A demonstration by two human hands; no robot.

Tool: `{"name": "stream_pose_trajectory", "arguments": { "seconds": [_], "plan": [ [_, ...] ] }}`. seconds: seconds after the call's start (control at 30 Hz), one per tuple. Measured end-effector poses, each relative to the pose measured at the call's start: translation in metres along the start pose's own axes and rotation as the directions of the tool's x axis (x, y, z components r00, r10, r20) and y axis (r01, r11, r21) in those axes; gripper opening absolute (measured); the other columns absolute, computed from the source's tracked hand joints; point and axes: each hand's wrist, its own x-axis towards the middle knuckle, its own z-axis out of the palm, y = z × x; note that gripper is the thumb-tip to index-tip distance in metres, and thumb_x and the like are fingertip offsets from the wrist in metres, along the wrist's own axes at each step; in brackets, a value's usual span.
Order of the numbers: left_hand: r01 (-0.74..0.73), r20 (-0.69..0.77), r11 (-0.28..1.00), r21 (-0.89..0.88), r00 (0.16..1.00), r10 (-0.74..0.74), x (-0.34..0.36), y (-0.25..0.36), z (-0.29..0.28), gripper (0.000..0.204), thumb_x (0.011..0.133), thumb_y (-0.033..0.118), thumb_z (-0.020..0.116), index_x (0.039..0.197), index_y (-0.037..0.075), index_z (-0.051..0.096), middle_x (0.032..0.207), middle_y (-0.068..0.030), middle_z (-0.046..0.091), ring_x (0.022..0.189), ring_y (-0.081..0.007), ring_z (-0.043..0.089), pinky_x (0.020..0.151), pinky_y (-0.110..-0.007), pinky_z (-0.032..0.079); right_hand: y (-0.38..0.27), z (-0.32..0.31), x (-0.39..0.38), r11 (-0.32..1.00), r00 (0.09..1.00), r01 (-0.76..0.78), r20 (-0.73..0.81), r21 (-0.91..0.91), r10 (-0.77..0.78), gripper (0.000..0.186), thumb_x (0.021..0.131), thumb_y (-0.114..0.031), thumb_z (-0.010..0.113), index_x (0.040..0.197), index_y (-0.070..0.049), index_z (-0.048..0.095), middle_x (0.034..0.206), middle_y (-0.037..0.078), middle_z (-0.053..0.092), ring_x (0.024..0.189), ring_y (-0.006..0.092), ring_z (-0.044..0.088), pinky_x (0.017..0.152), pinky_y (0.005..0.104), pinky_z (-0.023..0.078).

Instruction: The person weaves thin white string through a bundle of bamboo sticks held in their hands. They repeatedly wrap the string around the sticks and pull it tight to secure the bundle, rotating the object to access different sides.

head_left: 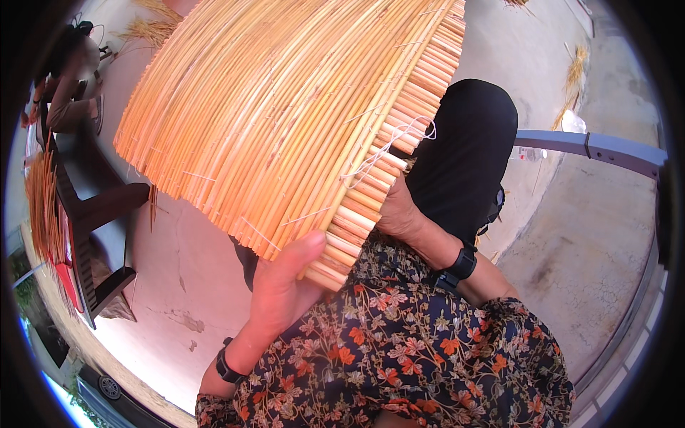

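Observation:
A large mat of straw-coloured reed stalks (264, 93), stitched side by side with white thread, lies tilted across my lap. Along its right side runs a border of short cut stalk ends (421, 93). A loose loop of white string (385, 148) hangs over that border. My left hand (285, 278) grips the mat's near corner, thumb on top and the fingers hidden beneath. Under the right border, close to the string, is my right hand (399, 210); its fingers are mostly hidden behind the mat, so I cannot see what they hold.
Another person (71, 85) sits at the far left by a dark wooden bench (107, 207). A bundle of reddish stalks (46, 207) leans there. A grey metal bar (556, 141) crosses on the right. Loose straw (576, 71) lies on the concrete floor (178, 285).

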Motion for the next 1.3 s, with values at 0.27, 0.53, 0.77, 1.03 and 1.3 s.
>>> {"name": "stream_pose_trajectory", "arguments": {
  "seconds": [0.27,0.53,0.77,1.03,1.3],
  "plan": [
    [0.012,-0.001,0.998,0.06,1.0,-0.011,-0.008,0.01,0.005,0.06,0.095,0.023,0.057,0.145,-0.005,0.038,0.137,-0.019,0.054,0.125,-0.0282,0.054,0.109,-0.043,0.041,0.025,-0.013,-0.012,0.923,0.989,0.107,0.139,-0.371,-0.058,0.037,0.095,-0.003,0.053,0.132,-0.001,0.057,0.129,0.009,0.062,0.117,0.0184,0.059,0.095,0.0323,0.048],
    [-0.016,0.043,0.996,0.085,0.999,0.013,0.002,0.001,0.001,0.062,0.093,0.022,0.059,0.146,-0.003,0.037,0.141,-0.018,0.052,0.129,-0.0282,0.051,0.111,-0.044,0.039,-0.008,-0.006,0.002,0.7,0.948,-0.058,-0.181,0.712,0.262,0.042,0.097,-0.006,0.048,0.138,-0.001,0.047,0.13,0.011,0.061,0.119,0.022,0.06,0.101,0.0402,0.049],
    [-0.016,0.058,1.0,0.004,0.998,0.016,0.008,0.0,-0.004,0.057,0.093,0.009,0.062,0.144,0.0,0.039,0.135,-0.0128,0.055,0.122,-0.0219,0.056,0.103,-0.038,0.047,0.02,-0.022,0.012,0.246,0.904,-0.13,0.012,0.96,0.428,0.037,0.101,-0.018,0.049,0.133,0.0,0.052,0.128,0.016,0.061,0.116,0.0285,0.062,0.099,0.047,0.052],
    [-0.063,0.033,0.994,0.088,0.998,0.06,0.008,-0.003,-0.003,0.058,0.092,0.011,0.062,0.144,0.0,0.04,0.135,-0.0141,0.055,0.122,-0.0238,0.056,0.103,-0.04,0.047,0.044,-0.027,0.037,0.749,0.738,-0.073,-0.469,0.658,0.484,0.039,0.103,-0.014,0.046,0.14,-0.002,0.04,0.133,0.016,0.055,0.122,0.0297,0.056,0.101,0.0438,0.05],
    [0.0,0.041,1.0,0.015,0.999,-0.001,0.01,-0.004,-0.007,0.054,0.093,0.01,0.062,0.142,0.002,0.041,0.134,-0.0114,0.055,0.12,-0.0204,0.058,0.1,-0.038,0.049,0.113,-0.043,0.003,0.863,0.944,-0.218,-0.125,0.456,0.305,0.042,0.102,-0.008,0.043,0.143,-0.006,0.037,0.141,0.014,0.051,0.127,0.0242,0.054,0.104,0.0388,0.048]
  ]
}}
